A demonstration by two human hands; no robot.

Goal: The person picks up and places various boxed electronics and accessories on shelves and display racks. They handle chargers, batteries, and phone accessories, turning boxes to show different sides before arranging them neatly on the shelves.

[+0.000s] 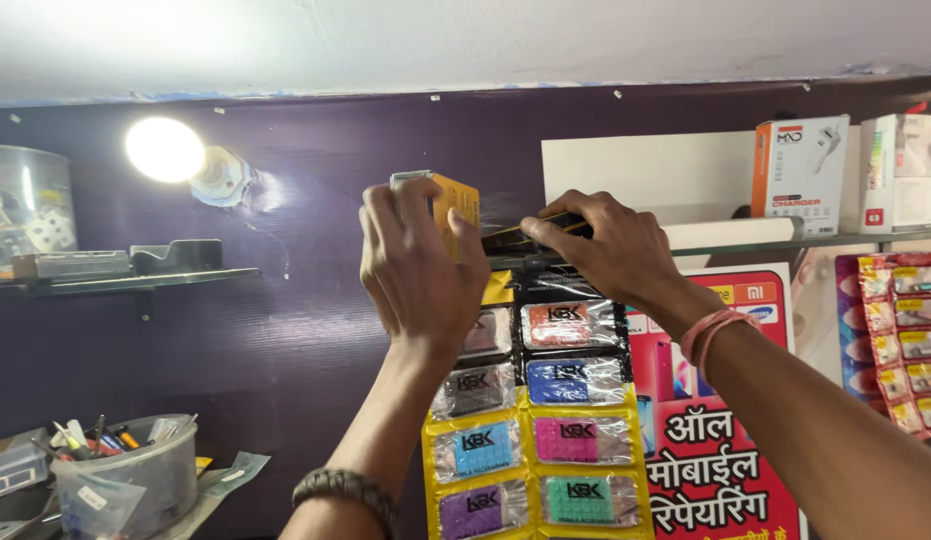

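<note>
Dark purple wall (286,330) fills most of the head view, under a pale ceiling, with a lit bulb (166,150) glaring at upper left.

Both arms reach up to a glass shelf (806,240) at the wall's middle. The left hand (418,262) wraps around a small yellow box (458,205), fingers curled over its top and near side, so the grip is pressed tight on the box and holds it upright at shelf height. The right hand (604,245) pinches the top edge of a hanging strip of packets (536,420), thumb and fingers closed on the dark-and-yellow header just beside the box; that hold seems to carry the strip's weight, since it dangles straight down the wall below the hands. The two hands are close together, nearly touching. Each wrist wears a band, dark braided on the left, pink thread on the right.

The strip shows small coloured items in clear pouches on yellow backing, in two columns.

On the shelf to the right stand an orange-and-white charger box (801,172) and a white box (901,172), set upright with their faces outward for display. A red poster (721,430) hangs beneath. At left, a smaller shelf (116,280) carries dark items, and a clear plastic tub (126,480) of tools sits below it.
</note>
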